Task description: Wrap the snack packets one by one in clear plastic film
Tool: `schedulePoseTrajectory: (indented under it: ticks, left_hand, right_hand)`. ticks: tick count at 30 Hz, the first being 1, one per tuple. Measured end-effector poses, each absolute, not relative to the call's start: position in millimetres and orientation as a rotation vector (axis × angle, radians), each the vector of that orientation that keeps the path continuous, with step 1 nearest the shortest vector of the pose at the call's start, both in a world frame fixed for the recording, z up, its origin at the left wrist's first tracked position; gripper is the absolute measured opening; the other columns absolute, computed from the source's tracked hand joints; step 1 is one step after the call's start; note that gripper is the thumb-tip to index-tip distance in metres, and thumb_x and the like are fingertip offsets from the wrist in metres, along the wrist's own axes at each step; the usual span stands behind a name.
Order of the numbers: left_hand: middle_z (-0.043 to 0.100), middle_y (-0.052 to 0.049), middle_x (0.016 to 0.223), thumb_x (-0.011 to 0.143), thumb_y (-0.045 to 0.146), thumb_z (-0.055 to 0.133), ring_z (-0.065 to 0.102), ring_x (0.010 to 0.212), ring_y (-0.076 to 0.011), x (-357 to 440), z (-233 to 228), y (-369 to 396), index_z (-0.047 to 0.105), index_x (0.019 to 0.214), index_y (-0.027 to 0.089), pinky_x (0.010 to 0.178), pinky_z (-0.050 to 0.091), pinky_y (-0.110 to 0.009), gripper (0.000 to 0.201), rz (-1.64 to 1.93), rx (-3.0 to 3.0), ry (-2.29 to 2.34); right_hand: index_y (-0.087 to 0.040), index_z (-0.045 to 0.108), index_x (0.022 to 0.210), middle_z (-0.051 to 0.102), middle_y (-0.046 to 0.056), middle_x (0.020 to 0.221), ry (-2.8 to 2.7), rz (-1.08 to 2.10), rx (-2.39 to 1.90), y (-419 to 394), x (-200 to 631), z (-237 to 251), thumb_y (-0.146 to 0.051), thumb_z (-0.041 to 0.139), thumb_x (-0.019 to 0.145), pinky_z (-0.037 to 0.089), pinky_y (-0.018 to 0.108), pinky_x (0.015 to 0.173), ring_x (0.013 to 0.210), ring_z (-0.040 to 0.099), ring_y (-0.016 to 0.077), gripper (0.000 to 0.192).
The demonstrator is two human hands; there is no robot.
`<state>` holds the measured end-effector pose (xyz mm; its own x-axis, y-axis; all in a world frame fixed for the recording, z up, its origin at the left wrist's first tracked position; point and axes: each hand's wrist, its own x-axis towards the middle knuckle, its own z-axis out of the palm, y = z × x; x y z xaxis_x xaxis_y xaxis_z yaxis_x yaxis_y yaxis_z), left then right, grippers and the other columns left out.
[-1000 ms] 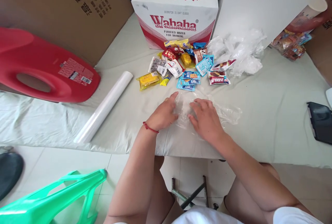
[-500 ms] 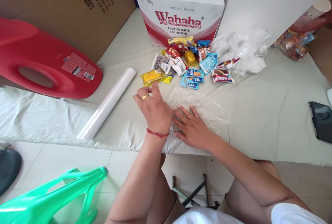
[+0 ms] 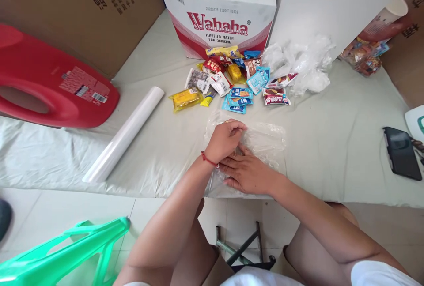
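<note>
A clear plastic bag (image 3: pixel 265 138), thin and crinkled, lies spread on the cloth-covered table in front of me. My right hand (image 3: pixel 249 173) rests palm down on its near part, fingers stretched out. Just beyond and to the left, my left hand (image 3: pixel 225 141) is over the bag with its fingers curled towards the thumb. What sits between those fingertips, if anything, is hidden. The two hands touch or overlap at the left wrist. Beyond the bag is a pile of small packaged snacks, including blue sachets (image 3: pixel 239 100) and a yellow-wrapped cake (image 3: pixel 186 99).
A white plastic roll (image 3: pixel 124 136) and a red jug (image 3: pixel 82 96) lie to the left. Behind the snacks stands a Wahaha carton (image 3: pixel 221 21), with crumpled clear bags (image 3: pixel 304 65) beside it. A black phone (image 3: pixel 402 152) is at the right; a green stool (image 3: pixel 66 250) stands below.
My left hand has moved right, from beside the bag to over it, and its fingers have curled in. My right hand stays flat on the bag. The view has shifted slightly.
</note>
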<state>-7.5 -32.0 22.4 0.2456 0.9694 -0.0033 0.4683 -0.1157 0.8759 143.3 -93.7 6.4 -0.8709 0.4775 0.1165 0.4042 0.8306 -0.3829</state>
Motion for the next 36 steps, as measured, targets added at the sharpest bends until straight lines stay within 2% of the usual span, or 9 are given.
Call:
schedulePoseTrajectory:
  ticks: [5,9,12,18,20,23,26,31,36]
  left_hand:
    - [0.076,-0.007,0.124,0.094,0.035,0.053,0.065,0.125,-0.0242,-7.6,18.6,-31.0,0.078,0.104,0.019,0.115,0.045,-0.039,0.031,0.748,1.655,1.271]
    - [0.075,-0.008,0.129,0.095,0.052,0.052,0.065,0.127,-0.0255,-10.5,21.0,-29.7,0.078,0.107,0.019,0.117,0.043,-0.042,0.044,0.803,1.372,1.254]
    - [0.076,-0.009,0.124,0.096,0.05,0.048,0.066,0.125,-0.0249,-11.0,23.2,-27.2,0.078,0.101,0.019,0.115,0.045,-0.042,0.044,0.855,1.222,1.214]
    - [0.075,-0.01,0.121,0.092,0.034,0.052,0.068,0.118,-0.0254,1.9,22.4,-41.4,0.07,0.102,0.018,0.111,0.047,-0.045,0.027,0.807,1.43,1.419]
    - [0.073,-0.012,0.125,0.094,0.03,0.049,0.065,0.124,-0.0269,11.1,17.0,-50.4,0.067,0.101,0.018,0.112,0.046,-0.046,0.024,0.806,1.61,1.508]
    - [0.066,-0.018,0.138,0.095,0.024,0.049,0.052,0.141,-0.0319,24.0,6.2,-62.1,0.067,0.106,0.015,0.119,0.039,-0.051,0.023,0.712,1.955,1.595]
    - [0.056,-0.019,0.152,0.094,0.019,0.051,0.044,0.149,-0.0344,31.3,-1.9,-70.8,0.064,0.121,0.013,0.122,0.035,-0.055,0.03,0.557,2.175,1.646]
    - [0.047,-0.019,0.16,0.101,0.021,0.044,0.036,0.154,-0.0333,35.3,-2.4,-79.2,0.062,0.128,0.013,0.125,0.032,-0.056,0.034,0.465,2.354,1.676]
    - [0.046,-0.024,0.158,0.101,0.021,0.046,0.032,0.154,-0.0371,38.4,-0.2,-79.4,0.064,0.125,0.009,0.121,0.037,-0.057,0.033,0.524,2.404,1.689]
  right_hand:
    - [-0.016,0.047,0.155,0.045,0.008,0.163,-2.805,0.519,-0.572,-109.5,160.9,-1.8,-0.032,0.04,0.11,0.002,0.054,0.132,0.158,0.028,0.0203,0.048]
    - [-0.018,0.049,0.154,0.047,0.006,0.162,-2.843,0.642,-0.436,-128.8,172.0,-2.5,-0.014,0.041,0.105,0.014,0.048,0.133,0.158,0.026,0.015,0.05]
    - [-0.013,0.053,0.15,0.052,0.007,0.158,-2.836,0.678,-0.363,-140.9,171.9,-2.6,-0.015,0.043,0.104,0.022,0.043,0.131,0.156,0.032,0.0173,0.047]
    - [-0.009,0.07,0.126,0.062,0.01,0.149,-2.809,0.7,-0.335,-150.6,156.7,1.4,-0.012,0.048,0.102,0.031,0.039,0.128,0.146,0.048,0.0211,0.032]
    - [-0.01,0.073,0.116,0.067,0.01,0.141,-2.804,0.797,-0.239,-149.0,154.4,7.3,-0.012,0.054,0.097,0.033,0.039,0.126,0.143,0.052,0.0235,0.028]
    - [-0.014,0.074,0.105,0.078,0.008,0.118,-2.662,1.028,-0.177,-139.1,161.1,21.3,-0.008,0.056,0.085,0.049,0.03,0.11,0.12,0.067,0.0192,0.028]
    - [-0.021,0.073,0.107,0.079,0.003,0.107,-2.319,1.021,-0.632,-113.9,179.5,37.6,-0.01,0.046,0.089,0.056,0.026,0.089,0.096,0.073,0.0144,0.034]
    - [-0.023,0.074,0.112,0.076,0.007,0.109,-1.834,0.447,-1.452,-42.4,200.9,43.9,-0.017,0.041,0.097,0.055,0.038,0.094,0.103,0.07,0.0233,0.036]
    - [-0.02,0.071,0.123,0.069,0.013,0.127,-2.207,0.446,-1.713,14.9,184.6,29.0,-0.024,0.053,0.096,0.054,0.038,0.086,0.104,0.069,0.0287,0.032]
